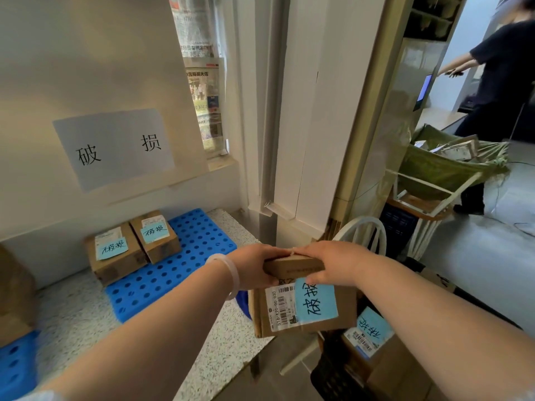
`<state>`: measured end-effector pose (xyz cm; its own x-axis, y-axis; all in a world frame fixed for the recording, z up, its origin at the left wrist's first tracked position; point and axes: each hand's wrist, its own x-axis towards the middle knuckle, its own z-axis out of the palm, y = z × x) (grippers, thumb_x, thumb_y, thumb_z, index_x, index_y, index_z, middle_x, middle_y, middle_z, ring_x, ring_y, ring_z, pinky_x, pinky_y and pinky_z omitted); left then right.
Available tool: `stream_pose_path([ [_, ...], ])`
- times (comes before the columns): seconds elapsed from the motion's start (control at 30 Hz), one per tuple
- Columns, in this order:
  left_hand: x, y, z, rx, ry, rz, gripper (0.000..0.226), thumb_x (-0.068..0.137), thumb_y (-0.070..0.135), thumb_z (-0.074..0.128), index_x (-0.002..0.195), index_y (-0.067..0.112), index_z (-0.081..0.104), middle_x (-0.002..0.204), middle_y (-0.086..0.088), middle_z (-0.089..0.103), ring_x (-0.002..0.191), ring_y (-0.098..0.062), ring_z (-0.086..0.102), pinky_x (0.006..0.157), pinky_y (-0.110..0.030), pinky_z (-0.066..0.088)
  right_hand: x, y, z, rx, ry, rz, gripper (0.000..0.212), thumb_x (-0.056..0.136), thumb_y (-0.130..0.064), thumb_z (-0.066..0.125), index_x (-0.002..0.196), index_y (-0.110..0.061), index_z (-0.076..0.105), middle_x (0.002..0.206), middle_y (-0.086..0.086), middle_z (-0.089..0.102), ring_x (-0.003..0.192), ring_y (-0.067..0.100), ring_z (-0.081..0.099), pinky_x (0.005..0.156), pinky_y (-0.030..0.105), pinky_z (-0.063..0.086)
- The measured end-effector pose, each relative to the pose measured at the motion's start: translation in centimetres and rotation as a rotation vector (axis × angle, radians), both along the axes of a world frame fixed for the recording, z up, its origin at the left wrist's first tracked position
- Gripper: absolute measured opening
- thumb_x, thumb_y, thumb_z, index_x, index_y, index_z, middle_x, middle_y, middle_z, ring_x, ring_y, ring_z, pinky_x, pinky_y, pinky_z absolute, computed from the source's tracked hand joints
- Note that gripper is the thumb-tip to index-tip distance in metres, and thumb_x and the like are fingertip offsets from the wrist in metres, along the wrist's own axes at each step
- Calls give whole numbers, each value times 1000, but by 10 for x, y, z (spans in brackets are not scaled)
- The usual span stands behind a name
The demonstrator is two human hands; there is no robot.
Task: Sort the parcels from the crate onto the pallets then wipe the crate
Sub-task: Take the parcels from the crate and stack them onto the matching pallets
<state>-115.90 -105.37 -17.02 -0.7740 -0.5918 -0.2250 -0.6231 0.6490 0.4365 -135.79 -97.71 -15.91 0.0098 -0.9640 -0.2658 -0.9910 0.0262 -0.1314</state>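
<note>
Two hands are sharing one load: I am gripping the parcel [304,309] by its upper edge, with my left hand [254,267] and right hand [333,264] both curled over that edge. It is hanging in the lower centre of the frame, just off the counter [81,311], with its blue note facing me. It is sitting between the dark crate [330,377] at lower right and the blue pallet [185,256] at lower left.

On that pallet a first placed parcel [115,253] and a second placed parcel [157,235] are lying side by side and touching, below the wall sign [115,146] at upper left. At the crate, at least one waiting parcel [367,334] is showing a blue note.

I am judging the sorting as partway done: two are placed, one is in my grip, and one or more are left. The wiping is not yet begun. A second pallet [14,369] is peeking in at the bottom left corner.
</note>
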Motion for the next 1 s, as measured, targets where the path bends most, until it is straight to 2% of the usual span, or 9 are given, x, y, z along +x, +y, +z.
stream_pose_path([
  [0.07, -2, -1, 4, -26, -26, -29, 63, 91, 21, 65, 146, 38, 41, 128, 7, 60, 112, -13, 58, 95, -28, 47, 0, 6, -2, 53, -103, -23, 59, 92, -44, 60, 143, -54, 32, 122, -13, 63, 103, 7, 60, 84, 31, 51],
  [0.2, 1, -4, 0, -38, 64, 41, 64, 89, 21, 68, 146, 37, 42, 131, 6, 56, 117, -15, 56, 99, -31, 47, -3, 11, -6, 32, -182, -108, 53, 95, -46, 56, 142, -54, 34, 112, -14, 65, 97, 5, 60, 84, 33, 53],
  [0.33, 8, -2, -11, -83, 300, 207, 85, 89, 22, 70, 150, 49, 18, 161, 5, 18, 142, -22, 31, 113, -42, 39, -8, 11, -14, -25, -271, -237, 51, 96, -50, 52, 144, -50, 35, 114, -12, 64, 96, 9, 60, 82, 34, 54],
  [0.53, 18, 34, -49, -89, 443, 516, 108, 77, 50, 75, 136, 67, -14, 163, 4, -16, 151, -28, 1, 120, -52, 19, -2, 3, -28, -188, -709, -555, 41, 96, -50, 51, 133, -32, 55, 102, -12, 65, 90, 12, 61, 77, 32, 52],
  [0.67, 19, 47, -61, 145, 624, 537, 120, 63, 63, 79, 129, 73, -21, 163, 9, 4, 150, -18, 11, 121, -51, 21, 26, 0, -35, -205, -717, -580, 43, 96, -54, 48, 129, -29, 57, 92, -12, 58, 83, 11, 55, 64, 28, 43],
  [0.73, 26, 46, -61, 177, 644, 557, 124, 67, 50, 85, 128, 73, -21, 159, 11, 13, 146, -13, 20, 119, -48, 27, 41, 0, -36, -208, -653, -536, 44, 96, -57, 46, 129, -29, 55, 99, -9, 60, 88, 15, 56, 70, 31, 46],
  [0.87, 55, 48, -62, 175, 625, 667, 122, 72, 28, 86, 140, 60, -11, 156, 9, 19, 143, -14, 27, 116, -45, 34, 68, -2, -42, -200, -633, -350, 73, 95, -56, 47, 153, -40, 6, 138, -7, 51, 103, 14, 55, 76, 31, 48],
  [0.93, 70, 53, -62, 154, 622, 708, 120, 74, 25, 85, 143, 56, -8, 154, 8, 21, 141, -12, 28, 116, -42, 34, 83, -2, -48, -174, -576, -189, 90, 94, -54, 52, 145, -51, -22, 150, -5, 35, 117, 15, 51, 86, 34, 51],
  [1.0, 84, 57, -63, 118, 591, 748, 118, 75, 23, 84, 142, 54, -8, 151, 6, 22, 139, -11, 27, 117, -38, 33, 96, -5, -54, -138, -453, -28, 93, 93, -56, 52, 140, -57, -28, 156, -5, 19, 130, 17, 44, 90, 34, 50],
])
